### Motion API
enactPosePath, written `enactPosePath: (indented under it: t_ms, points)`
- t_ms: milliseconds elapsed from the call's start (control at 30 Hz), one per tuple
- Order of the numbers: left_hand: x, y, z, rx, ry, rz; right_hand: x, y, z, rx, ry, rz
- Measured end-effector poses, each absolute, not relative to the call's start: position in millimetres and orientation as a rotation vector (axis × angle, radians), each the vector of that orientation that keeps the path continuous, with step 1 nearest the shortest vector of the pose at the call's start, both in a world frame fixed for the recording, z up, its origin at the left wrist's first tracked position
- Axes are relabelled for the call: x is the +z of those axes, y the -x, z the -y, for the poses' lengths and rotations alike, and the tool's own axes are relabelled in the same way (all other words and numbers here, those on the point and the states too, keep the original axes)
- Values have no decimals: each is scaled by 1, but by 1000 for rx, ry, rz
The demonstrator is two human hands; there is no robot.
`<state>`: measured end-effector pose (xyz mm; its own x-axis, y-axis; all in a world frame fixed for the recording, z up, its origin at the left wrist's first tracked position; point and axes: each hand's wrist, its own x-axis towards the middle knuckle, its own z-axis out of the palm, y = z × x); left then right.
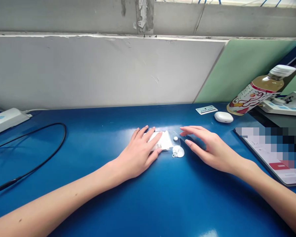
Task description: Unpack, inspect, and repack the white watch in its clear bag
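My left hand (139, 152) lies flat with its fingers spread over a small white packet (165, 141) on the blue table. The hand covers the packet's left part. At the packet's right end are a clear plastic piece with a small white button-like dot (175, 138) and a round white disc (179, 151). A short silvery chain (174, 153) touches the disc's left side. Just right of these, my right hand (207, 144) hovers with thumb and fingers apart, holding nothing.
A tablet-like screen (268, 158) lies at the right. Behind it are a white earbud case (224, 117), a card (206, 110) and a drink bottle (259, 90). A black cable (56, 151) curves on the left near a power strip (8, 120). A wall panel (108, 72) bounds the table's back.
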<state>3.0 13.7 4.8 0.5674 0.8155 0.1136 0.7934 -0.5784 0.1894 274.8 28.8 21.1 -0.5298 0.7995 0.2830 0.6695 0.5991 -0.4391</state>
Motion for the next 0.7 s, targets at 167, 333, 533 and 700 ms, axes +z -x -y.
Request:
enactPosePath:
  t_ms: [167, 333, 533, 700]
  points:
    - [4, -1, -15, 330, -2659, -1317, 21, -270, -23, 498, 1064, 2398]
    - [5, -1, -17, 337, -2666, -1250, 15, -261, -18, 540, 969, 2425]
    - [5, -3, -18, 291, -2685, -1237, 8, -256, -16, 512, 1005, 2461]
    - [5, -4, -18, 267, -2704, -1251, 1, -251, -20, 414, 987, 2456]
